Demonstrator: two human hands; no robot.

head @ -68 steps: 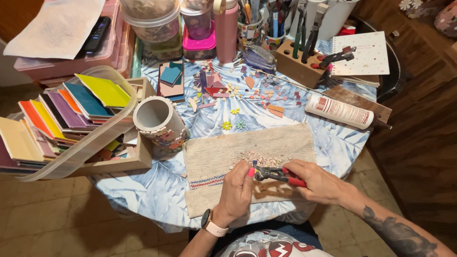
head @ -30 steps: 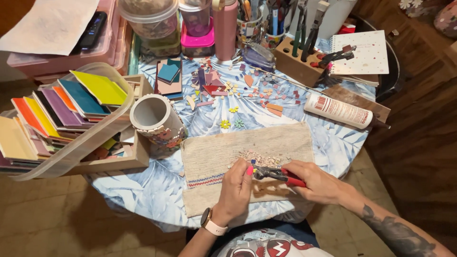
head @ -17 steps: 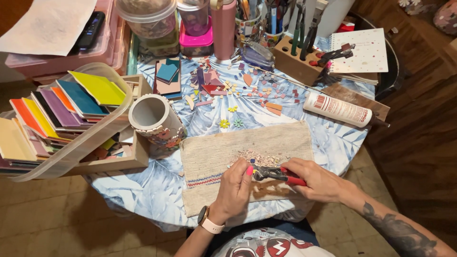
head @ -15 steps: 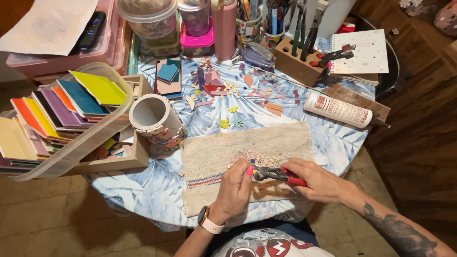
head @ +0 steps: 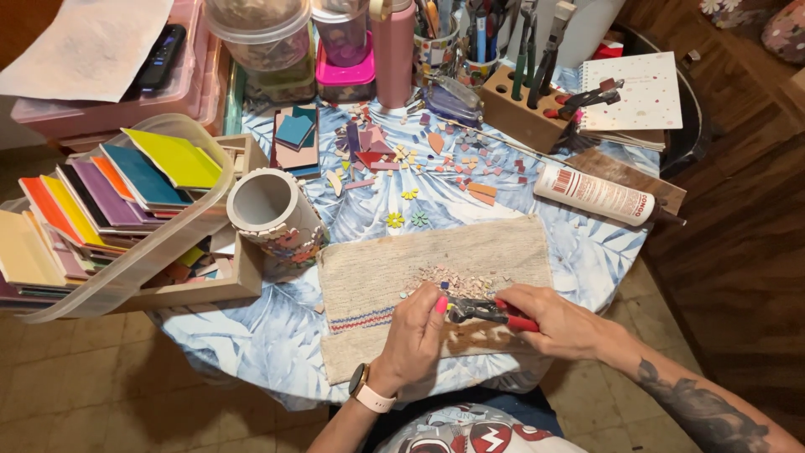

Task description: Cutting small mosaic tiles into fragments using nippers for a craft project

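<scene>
A pair of red-handled nippers (head: 490,312) lies low over a beige woven mat (head: 394,285) at the near edge of the table. The right hand (head: 558,319) is wrapped around the handles, squeezing them close. The left hand (head: 415,340) pinches something tiny at the tool's tip; it is too small to make out. The tool looks stiff and light, best held far back on the handles. Small pale chips (head: 457,281) lie scattered on the mat just beyond the hands; they look brittle, sharp and easily lost. Further out stand a mosaic-covered white cup (head: 272,214), a glue tube (head: 599,195), loose coloured pieces (head: 402,155) and a clear tub of coloured tiles (head: 109,201) on a leaf-patterned blue tablecloth (head: 251,335).
</scene>
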